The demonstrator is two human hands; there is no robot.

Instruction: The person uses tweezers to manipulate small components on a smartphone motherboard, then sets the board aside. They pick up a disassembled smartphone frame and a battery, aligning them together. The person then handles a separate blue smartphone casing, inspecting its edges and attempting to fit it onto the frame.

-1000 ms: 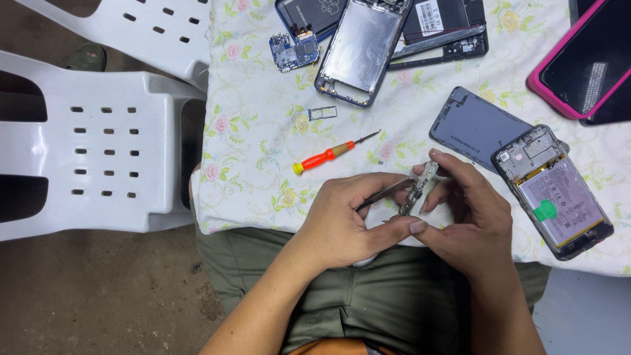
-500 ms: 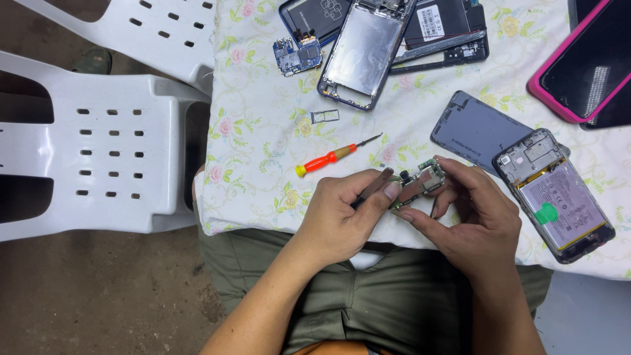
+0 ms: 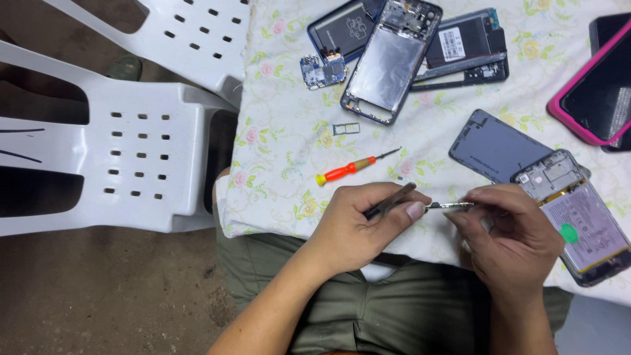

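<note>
My left hand [image 3: 358, 227] pinches dark tweezers [image 3: 389, 200], tips meeting the small metal part [image 3: 450, 206] that my right hand [image 3: 509, 240] grips at the flowered tablecloth's [image 3: 282, 164] near edge. I judge steadiness matters: brace both wrists, squeeze lightly, keep the part level above my lap.

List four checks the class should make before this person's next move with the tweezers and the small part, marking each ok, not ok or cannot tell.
1. Tweezers gripped in left hand: ok.
2. Small metal part pinched by right hand: ok.
3. Tweezer tips meeting the part: cannot tell, thumb covers them.
4. Screwdriver lying apart from both hands on the tablecloth: ok.
5. Opened phone flat beside right hand: ok.
</note>
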